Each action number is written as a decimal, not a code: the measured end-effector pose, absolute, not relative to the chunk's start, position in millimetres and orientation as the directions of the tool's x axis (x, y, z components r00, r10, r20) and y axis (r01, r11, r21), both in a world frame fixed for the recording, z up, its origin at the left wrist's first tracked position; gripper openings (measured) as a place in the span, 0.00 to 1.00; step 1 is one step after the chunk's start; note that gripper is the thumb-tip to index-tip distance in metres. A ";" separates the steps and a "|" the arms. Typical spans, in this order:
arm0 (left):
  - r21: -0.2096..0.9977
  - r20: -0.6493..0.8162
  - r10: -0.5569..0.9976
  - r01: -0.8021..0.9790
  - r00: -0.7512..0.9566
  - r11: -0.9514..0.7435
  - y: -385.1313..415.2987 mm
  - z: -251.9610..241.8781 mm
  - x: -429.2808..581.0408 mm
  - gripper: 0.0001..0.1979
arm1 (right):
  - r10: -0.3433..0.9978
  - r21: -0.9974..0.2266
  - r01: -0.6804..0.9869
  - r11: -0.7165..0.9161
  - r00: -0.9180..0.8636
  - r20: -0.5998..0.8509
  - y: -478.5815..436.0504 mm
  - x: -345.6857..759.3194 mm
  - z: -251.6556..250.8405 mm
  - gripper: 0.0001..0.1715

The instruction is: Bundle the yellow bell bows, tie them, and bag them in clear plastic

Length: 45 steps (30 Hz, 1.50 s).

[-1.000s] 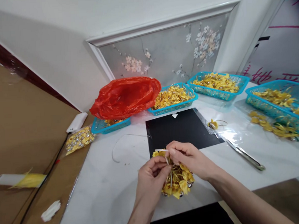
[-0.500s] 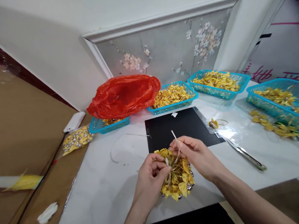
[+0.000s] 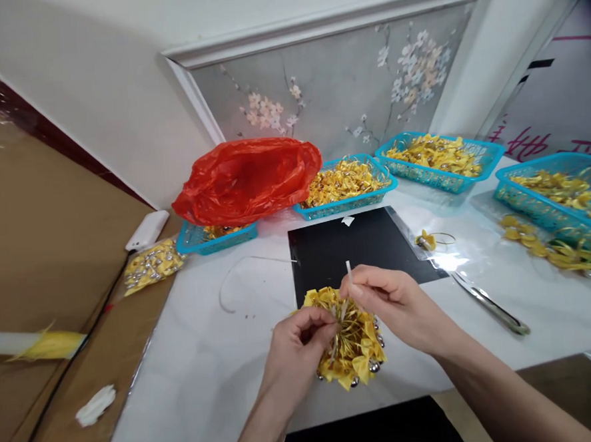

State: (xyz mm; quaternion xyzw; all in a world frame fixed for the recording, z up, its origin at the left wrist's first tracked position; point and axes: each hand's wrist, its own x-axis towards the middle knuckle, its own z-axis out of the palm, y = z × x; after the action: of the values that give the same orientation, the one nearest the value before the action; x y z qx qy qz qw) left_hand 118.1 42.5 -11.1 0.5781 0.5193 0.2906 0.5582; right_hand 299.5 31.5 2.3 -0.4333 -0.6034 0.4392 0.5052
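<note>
A round bunch of yellow ribbon flowers (image 3: 363, 361) with silver beads round its edge and gold wire stems gathered at its centre is held over the white table. My left hand (image 3: 302, 344) pinches the gathered stems at the middle of the bunch. A narrow white strip (image 3: 349, 268) stands up out of the fingertips of my right hand (image 3: 388, 302), which are closed on it just above the bunch's right side. The strip's lower part is mostly hidden by fingers and stems.
A black mat (image 3: 344, 245) lies beyond the bunch. Blue baskets (image 3: 347, 208) of yellow flowers line the back, one partly under a red plastic bag (image 3: 253, 180). At right lie scissors (image 3: 491, 302) and a single flower (image 3: 425, 240). A bag of beaded flowers (image 3: 152, 264) is at left.
My left fingers have closed in further toward the stem centre. My right hand has shifted slightly, and less of the white strip shows above its fingers. The camera view has shifted a little.
</note>
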 end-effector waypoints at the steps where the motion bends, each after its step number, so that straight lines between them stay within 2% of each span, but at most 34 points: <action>1: 0.947 -0.246 0.924 0.276 0.292 0.165 42.2 -11.2 118.2 0.04 | 0.965 -0.968 0.073 0.239 -0.132 0.228 32.1 298.5 3.0 0.14; 7: 0.946 -0.271 0.911 0.263 0.311 0.192 41.8 -8.0 117.7 0.05 | 0.968 -0.986 -0.060 0.158 -0.186 0.167 30.0 299.2 1.1 0.14; 12: 0.948 -0.275 0.901 0.248 0.334 0.198 41.6 -6.1 116.9 0.06 | 0.919 -0.965 0.070 0.252 -0.329 0.216 15.7 306.4 4.4 0.14; 15: 0.949 -0.274 0.902 0.245 0.335 0.198 41.5 -6.4 116.2 0.06 | 0.917 -0.961 0.105 0.257 -0.341 0.208 8.4 307.0 1.1 0.18; 18: 0.952 -0.266 0.907 0.239 0.327 0.193 41.8 -8.1 115.6 0.06 | 0.954 -0.986 0.067 0.151 -0.270 0.128 7.8 303.3 -10.3 0.19; 22: 0.959 -0.246 0.910 0.217 0.333 0.180 41.3 -10.5 115.0 0.05 | 0.988 -0.991 0.093 0.097 -0.130 0.085 12.7 296.0 -25.5 0.13; 24: 0.962 -0.246 0.911 0.199 0.332 0.188 40.4 -10.8 114.9 0.04 | 0.996 -0.994 0.100 0.053 -0.072 0.046 14.0 294.0 -27.7 0.18; 26: 0.963 -0.255 0.908 0.172 0.331 0.208 39.5 -10.0 115.2 0.03 | 0.999 -0.994 0.101 -0.047 -0.023 -0.049 13.9 293.6 -26.4 0.25; 28: 0.962 -0.268 0.906 0.143 0.329 0.233 38.9 -8.7 115.7 0.06 | 0.988 -0.983 0.107 -0.149 -0.015 -0.152 13.3 294.2 -23.6 0.28; 33: 0.956 -0.294 0.895 0.118 0.334 0.270 39.0 -8.0 115.5 0.08 | 0.958 -0.967 0.064 -0.247 -0.133 -0.254 15.5 295.9 -22.3 0.18; 37: 0.955 -0.295 0.895 0.116 0.334 0.271 38.9 -10.5 114.2 0.08 | 0.983 -0.991 0.067 -0.114 -0.138 -0.122 20.2 299.6 -24.6 0.08; 39: 0.956 -0.293 0.896 0.114 0.335 0.270 38.6 -11.2 114.2 0.08 | 0.990 -0.994 0.096 -0.061 -0.124 -0.072 21.4 302.2 -23.2 0.08; 42: 0.956 -0.292 0.894 0.106 0.338 0.272 38.7 -11.6 114.7 0.07 | 0.984 -0.992 0.081 -0.095 -0.146 -0.106 20.9 304.2 -18.8 0.11; 45: 0.956 -0.293 0.893 0.101 0.342 0.274 39.4 -13.3 114.5 0.07 | 0.975 -0.991 0.080 -0.106 -0.187 -0.119 19.9 303.1 -17.0 0.08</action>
State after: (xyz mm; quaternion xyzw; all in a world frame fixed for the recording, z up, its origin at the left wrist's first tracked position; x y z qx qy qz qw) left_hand 114.5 39.4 -13.3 0.5158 0.4818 0.3109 0.6365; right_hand 303.1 19.9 -17.0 -0.4943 -0.5338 0.5556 0.4026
